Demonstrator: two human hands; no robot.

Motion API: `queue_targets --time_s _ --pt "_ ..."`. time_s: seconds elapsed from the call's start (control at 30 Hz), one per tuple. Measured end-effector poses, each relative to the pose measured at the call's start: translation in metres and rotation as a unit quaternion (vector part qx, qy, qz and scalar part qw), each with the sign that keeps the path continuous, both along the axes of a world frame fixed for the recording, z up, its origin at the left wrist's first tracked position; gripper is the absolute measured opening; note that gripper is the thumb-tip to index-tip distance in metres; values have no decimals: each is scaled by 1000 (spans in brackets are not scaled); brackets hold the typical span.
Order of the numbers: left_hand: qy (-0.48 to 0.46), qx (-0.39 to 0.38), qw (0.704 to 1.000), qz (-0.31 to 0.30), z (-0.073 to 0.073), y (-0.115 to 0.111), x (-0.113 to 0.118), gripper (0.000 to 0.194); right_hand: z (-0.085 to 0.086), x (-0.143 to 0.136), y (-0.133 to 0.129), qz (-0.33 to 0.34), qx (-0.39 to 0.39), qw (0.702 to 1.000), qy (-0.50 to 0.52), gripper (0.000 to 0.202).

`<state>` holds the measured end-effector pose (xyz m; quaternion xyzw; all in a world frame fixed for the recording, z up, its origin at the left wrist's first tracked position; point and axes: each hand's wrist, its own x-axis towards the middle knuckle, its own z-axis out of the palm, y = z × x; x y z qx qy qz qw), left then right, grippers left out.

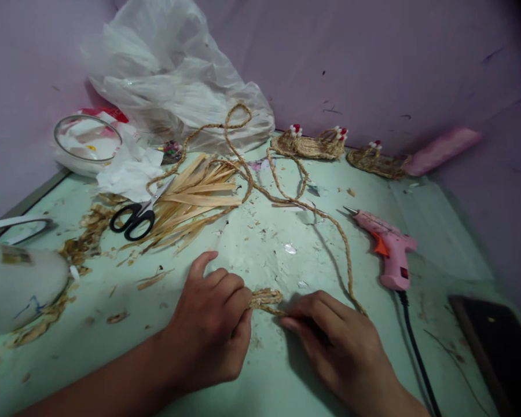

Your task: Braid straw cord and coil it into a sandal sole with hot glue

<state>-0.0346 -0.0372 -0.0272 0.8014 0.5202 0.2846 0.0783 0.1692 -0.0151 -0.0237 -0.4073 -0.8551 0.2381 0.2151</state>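
Worked low at the near edge of a pale green table (pixel 286 376), both hands close together. Left hand (pixel 212 330) lay knuckles up, fingers curled together and pinched on the left end of a small coil of braided straw rope (pixel 265 299); thumb stuck out to the left, off the coil. Right hand (pixel 334 341) pressed down just right of the coil, fingers bunched together w/ tips touching the braid; couldn't tell whether thumb gripped it, hidden under the palm. Coil sat flat on the table between the 2 hands, touching both.

Trailed from the coil: the loose rope length (pixel 330 223), running up and back across the table in loops toward the far wall.

Lay well apart from the hands, back left: bundle of flat straw strips (pixel 200 200), w/ black-handled scissors (pixel 134 219) on its left edge, blades touching the strips. Straw scraps scattered round that side.

Rested to the right, near the rope: pink glue gun (pixel 388 246), nozzle pointing left, black cord running toward the near edge.

Stood along the far wall: 2 small woven straw sandals (pixel 312 145), (pixel 377 161), side by side, w/ red-and-white trim. Slumped behind the strips: clear plastic bag (pixel 173 75). Sat far left: white tub w/ round rim (pixel 87 142), crumpled white paper beside it.
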Motion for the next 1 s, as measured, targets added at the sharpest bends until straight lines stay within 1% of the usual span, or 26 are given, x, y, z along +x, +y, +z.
queue_targets --time_s 0.2,0.33,0.5,0.57,0.73,1.0 --pt "-9 13 1000 -10 -1 0 0 9 -9 0 1 -5 72 997 36 8" --pt "-7 10 1000 -13 -2 1 0 9 -9 0 2 19 97 995 25 9" --pt "-11 16 1000 -9 -3 2 -1 7 -7 2 5 28 199 979 -15 12" --pt "-12 16 1000 -10 -3 2 -1 8 -6 2 6 41 223 974 -26 14" --pt "-9 8 1000 -13 -2 1 -1 12 -5 -1 9 62 232 969 -55 23" --pt "-13 16 1000 -12 -2 3 0 11 -6 -3 7 45 205 976 -59 30"
